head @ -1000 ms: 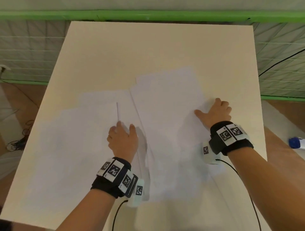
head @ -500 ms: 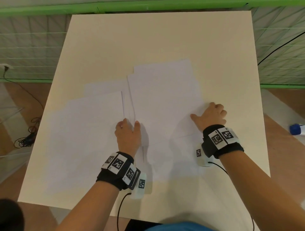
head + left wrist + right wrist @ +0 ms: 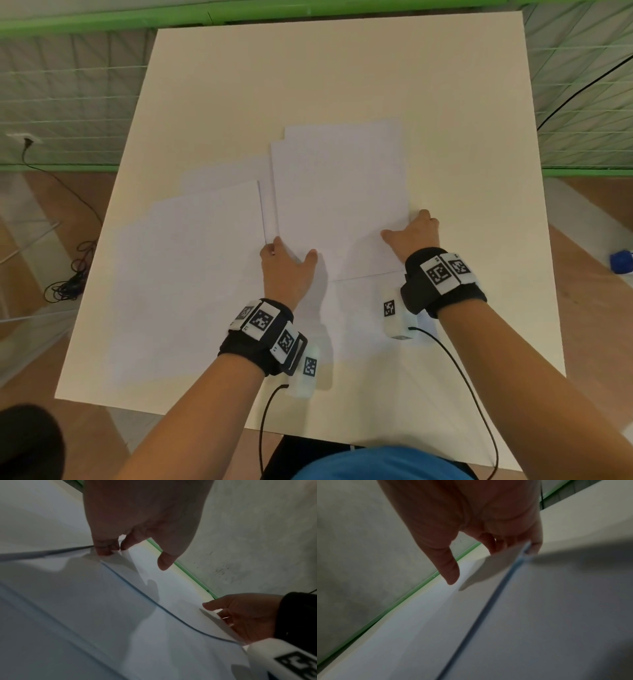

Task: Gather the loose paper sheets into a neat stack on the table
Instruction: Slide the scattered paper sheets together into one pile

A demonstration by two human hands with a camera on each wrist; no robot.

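Several white paper sheets lie spread over the cream table (image 3: 308,75). A partly squared pile (image 3: 339,198) sits at the middle right, and other loose sheets (image 3: 191,267) fan out to the left. My left hand (image 3: 291,251) grips the pile's near left corner, with curled fingers at the lifted edge (image 3: 104,550) and the thumb over the top. At the pile's right edge my right hand (image 3: 407,226) holds the paper, thumb above and fingers under (image 3: 529,547). The left wrist view also catches that right hand (image 3: 216,609) pinching the edge.
A green rail (image 3: 102,24) and mesh fencing run behind and beside the table. A black cable (image 3: 65,287) lies on the floor at left. A blue-capped object (image 3: 621,262) sits on the floor at right. The table's near edge is close to my body.
My left hand has slid right and nearer, to the pile's near left corner. The right hand has drawn back along the right edge. The pile's sheets now lie closer together.
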